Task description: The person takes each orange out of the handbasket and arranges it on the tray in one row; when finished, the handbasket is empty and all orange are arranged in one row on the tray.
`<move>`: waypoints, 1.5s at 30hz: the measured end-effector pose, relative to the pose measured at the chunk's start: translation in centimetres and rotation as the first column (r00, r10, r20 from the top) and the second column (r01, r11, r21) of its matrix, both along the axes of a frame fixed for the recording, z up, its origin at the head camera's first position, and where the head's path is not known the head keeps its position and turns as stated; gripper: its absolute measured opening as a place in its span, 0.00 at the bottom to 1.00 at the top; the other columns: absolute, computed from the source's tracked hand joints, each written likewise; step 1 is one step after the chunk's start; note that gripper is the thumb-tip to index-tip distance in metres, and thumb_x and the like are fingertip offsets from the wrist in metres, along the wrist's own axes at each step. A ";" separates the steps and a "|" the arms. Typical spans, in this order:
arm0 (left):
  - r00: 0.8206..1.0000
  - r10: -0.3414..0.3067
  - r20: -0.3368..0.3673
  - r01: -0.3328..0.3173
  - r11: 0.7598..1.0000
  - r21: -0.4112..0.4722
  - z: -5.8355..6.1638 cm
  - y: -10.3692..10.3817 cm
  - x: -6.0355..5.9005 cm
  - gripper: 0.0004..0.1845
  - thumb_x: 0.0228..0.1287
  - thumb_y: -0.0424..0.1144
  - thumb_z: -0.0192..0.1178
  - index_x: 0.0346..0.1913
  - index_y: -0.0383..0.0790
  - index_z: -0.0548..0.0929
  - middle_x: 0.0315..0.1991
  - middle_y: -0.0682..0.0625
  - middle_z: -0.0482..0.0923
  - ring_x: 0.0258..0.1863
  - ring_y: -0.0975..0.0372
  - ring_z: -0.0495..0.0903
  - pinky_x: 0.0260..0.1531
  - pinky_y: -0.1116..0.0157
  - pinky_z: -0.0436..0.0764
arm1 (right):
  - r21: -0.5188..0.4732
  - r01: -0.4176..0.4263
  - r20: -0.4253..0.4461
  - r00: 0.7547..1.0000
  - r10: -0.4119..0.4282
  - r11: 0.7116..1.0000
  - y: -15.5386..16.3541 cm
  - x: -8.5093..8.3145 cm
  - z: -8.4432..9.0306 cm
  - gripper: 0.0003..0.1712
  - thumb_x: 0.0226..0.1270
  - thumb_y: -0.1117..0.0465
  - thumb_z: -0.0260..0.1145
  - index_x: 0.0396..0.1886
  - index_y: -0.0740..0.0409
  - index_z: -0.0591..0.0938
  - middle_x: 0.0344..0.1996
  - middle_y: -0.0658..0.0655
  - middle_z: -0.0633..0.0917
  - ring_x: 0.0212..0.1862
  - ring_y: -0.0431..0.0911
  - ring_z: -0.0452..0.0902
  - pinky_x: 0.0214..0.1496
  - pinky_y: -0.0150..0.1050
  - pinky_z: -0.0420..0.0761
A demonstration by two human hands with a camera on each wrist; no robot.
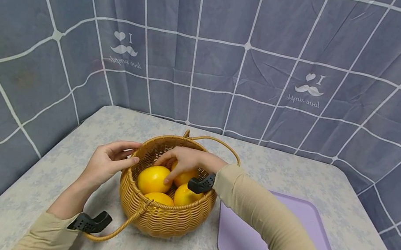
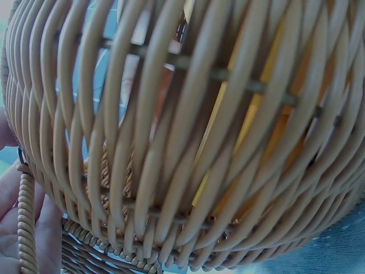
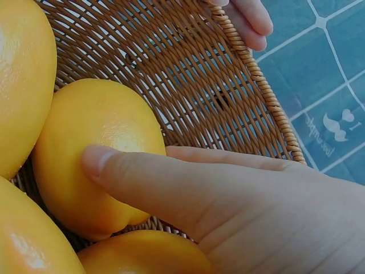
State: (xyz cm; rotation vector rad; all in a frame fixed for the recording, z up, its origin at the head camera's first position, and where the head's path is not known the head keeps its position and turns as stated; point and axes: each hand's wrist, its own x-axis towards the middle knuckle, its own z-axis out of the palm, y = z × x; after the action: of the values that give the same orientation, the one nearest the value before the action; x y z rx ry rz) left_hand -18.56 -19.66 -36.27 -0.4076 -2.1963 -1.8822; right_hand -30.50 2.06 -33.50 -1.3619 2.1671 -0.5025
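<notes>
A round wicker basket (image 1: 163, 221) stands on the table with several yellow lemons inside. At its left side my left hand (image 1: 106, 164) holds the rim, thumb along the top edge. My right hand (image 1: 187, 163) reaches down into the basket from the right. It grips one lemon (image 1: 153, 180) at the left of the pile, thumb on the near side and fingers round the far side. In the right wrist view the thumb presses on this lemon (image 3: 102, 125), while the fingers are mostly hidden behind it. The left wrist view is filled by the basket's woven wall (image 2: 188, 125).
A flat purple tray (image 1: 244, 240) lies right of the basket, partly under my right forearm. One basket handle (image 1: 221, 141) leans out at the back; the other handle (image 1: 117, 231) hangs toward my left wrist. A grey checked cloth (image 1: 219, 65) hangs behind the table.
</notes>
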 end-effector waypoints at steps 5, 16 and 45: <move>1.000 -0.004 -0.003 0.004 1.000 0.002 0.0 0.0 0.0 0.19 0.61 0.30 0.62 0.55 0.28 0.77 0.54 0.41 0.75 0.51 0.70 0.76 0.49 0.70 0.79 | -0.008 -0.004 -0.024 1.000 0.004 1.000 0.0 0.0 0.0 0.30 0.52 0.58 0.75 0.57 0.55 0.79 0.54 0.49 0.79 0.56 0.40 0.72 0.62 0.33 0.71; 1.000 -0.003 -0.008 0.003 1.000 -0.001 0.0 0.0 0.0 0.19 0.61 0.30 0.62 0.55 0.29 0.77 0.55 0.41 0.74 0.52 0.71 0.75 0.49 0.70 0.79 | 0.058 -0.003 -0.061 0.998 0.006 0.998 -0.1 0.2 0.0 0.36 0.50 0.56 0.76 0.61 0.50 0.76 0.60 0.50 0.75 0.60 0.40 0.67 0.64 0.31 0.66; 1.000 0.001 -0.008 -0.001 1.000 -0.010 0.1 0.2 0.1 0.18 0.61 0.30 0.62 0.55 0.29 0.77 0.55 0.40 0.74 0.52 0.70 0.76 0.49 0.70 0.79 | 0.102 -0.029 0.048 0.999 0.024 0.994 -0.2 0.3 0.0 0.42 0.52 0.56 0.76 0.67 0.52 0.69 0.62 0.50 0.72 0.61 0.43 0.68 0.62 0.32 0.70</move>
State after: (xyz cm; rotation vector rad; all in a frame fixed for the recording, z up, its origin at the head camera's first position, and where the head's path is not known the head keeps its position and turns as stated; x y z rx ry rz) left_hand -18.48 -19.51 -36.16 -0.4147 -2.2011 -1.8674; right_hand -30.17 1.86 -33.48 -1.3093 2.1042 -0.4037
